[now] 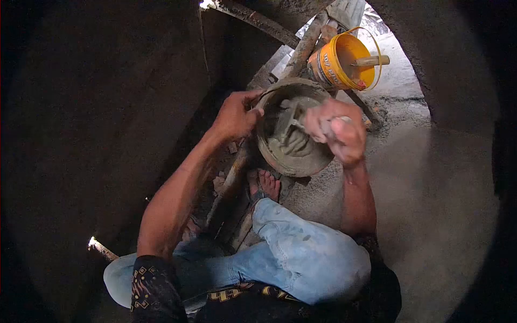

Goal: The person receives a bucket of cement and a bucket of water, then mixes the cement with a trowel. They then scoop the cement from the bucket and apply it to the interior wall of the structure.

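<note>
Faded blue denim knees (318, 264); beyond, the left hand (237, 116) pinches a round grey mortar-caked basin's (299, 170) rim, the blurred right hand (336, 129) closed around a tool (294, 119) in wet grey mortar (293, 144), near a yellow plastic bucket (339, 62)

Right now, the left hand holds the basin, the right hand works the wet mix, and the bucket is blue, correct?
No, the head view shows the bucket is yellow. The left hand holds the basin; the right hand works the mix.
</note>
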`<state>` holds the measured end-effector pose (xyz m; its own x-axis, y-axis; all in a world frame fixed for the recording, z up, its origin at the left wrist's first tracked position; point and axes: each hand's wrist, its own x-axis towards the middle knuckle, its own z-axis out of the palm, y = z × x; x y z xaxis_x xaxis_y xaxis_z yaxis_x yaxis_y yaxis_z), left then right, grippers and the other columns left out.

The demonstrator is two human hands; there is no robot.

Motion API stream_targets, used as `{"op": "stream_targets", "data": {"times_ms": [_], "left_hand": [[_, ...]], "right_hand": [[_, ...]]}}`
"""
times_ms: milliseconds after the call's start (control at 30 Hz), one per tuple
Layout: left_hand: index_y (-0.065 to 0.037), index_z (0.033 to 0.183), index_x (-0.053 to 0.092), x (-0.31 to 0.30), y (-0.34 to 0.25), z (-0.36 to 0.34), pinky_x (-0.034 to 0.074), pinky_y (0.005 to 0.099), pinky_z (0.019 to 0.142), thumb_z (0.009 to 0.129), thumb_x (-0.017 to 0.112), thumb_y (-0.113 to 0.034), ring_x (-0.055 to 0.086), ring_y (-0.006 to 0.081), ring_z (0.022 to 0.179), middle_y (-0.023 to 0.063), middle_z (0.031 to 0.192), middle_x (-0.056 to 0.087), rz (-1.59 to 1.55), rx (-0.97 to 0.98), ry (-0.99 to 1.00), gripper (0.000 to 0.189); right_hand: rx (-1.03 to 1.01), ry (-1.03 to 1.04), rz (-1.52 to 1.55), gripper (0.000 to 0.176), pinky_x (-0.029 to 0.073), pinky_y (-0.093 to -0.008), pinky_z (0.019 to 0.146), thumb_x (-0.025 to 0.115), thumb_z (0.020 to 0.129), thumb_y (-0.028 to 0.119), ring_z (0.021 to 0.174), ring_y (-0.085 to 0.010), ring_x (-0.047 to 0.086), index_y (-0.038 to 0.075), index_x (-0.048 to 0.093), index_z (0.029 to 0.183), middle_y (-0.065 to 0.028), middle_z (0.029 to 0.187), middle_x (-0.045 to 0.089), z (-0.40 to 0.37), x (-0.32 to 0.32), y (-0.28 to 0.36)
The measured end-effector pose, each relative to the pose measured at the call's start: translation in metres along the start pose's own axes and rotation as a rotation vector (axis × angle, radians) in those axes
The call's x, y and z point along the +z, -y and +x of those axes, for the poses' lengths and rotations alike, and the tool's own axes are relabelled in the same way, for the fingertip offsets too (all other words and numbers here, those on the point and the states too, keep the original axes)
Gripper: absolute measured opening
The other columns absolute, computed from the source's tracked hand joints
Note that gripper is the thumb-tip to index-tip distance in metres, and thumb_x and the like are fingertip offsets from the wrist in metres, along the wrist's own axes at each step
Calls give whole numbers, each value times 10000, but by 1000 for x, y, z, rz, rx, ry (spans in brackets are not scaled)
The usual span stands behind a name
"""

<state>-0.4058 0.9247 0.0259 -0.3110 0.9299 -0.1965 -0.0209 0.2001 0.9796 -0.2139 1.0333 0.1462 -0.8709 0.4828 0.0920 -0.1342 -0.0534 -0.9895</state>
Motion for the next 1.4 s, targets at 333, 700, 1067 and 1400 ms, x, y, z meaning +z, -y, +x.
{"op": "stream_targets", "data": {"times_ms": [333, 700, 1067, 1400], "left_hand": [[-55, 1377, 602, -7, -13, 13, 519, 333, 839, 918, 587, -54, 631, 151, 956, 84, 1131, 701, 168, -109, 169, 460], [-54, 1295, 652, -5, -20, 13, 519, 370, 924, 841, 647, -70, 691, 207, 1034, 161, 1135, 732, 40, -91, 130, 455], [-54, 1267, 677, -16, -29, 62, 538, 377, 819, 807, 635, -61, 679, 188, 854, 142, 1000, 748, 291, 54, 276, 462], [-71, 1256, 698, -14, -10, 83, 536, 348, 719, 830, 624, -75, 638, 157, 756, 93, 919, 732, 401, 163, 261, 432]], "right_hand": [[-25, -196, 78, 345, 365, -311, 560, 537, 905, 314, 593, -140, 444, 19, 482, 733, -78, 636, 483, -21, -21, -57], [-179, -374, 144, 285, 399, -348, 570, 512, 905, 250, 577, -192, 457, 25, 484, 733, -102, 657, 508, -47, -25, -70], [-183, -262, 144, 348, 415, -396, 637, 489, 909, 381, 612, -238, 474, 37, 489, 861, -110, 649, 488, -39, -24, -28], [-319, -234, 258, 290, 392, -372, 578, 499, 914, 305, 573, -191, 442, 30, 508, 822, -99, 640, 487, -39, -17, 19]]}}
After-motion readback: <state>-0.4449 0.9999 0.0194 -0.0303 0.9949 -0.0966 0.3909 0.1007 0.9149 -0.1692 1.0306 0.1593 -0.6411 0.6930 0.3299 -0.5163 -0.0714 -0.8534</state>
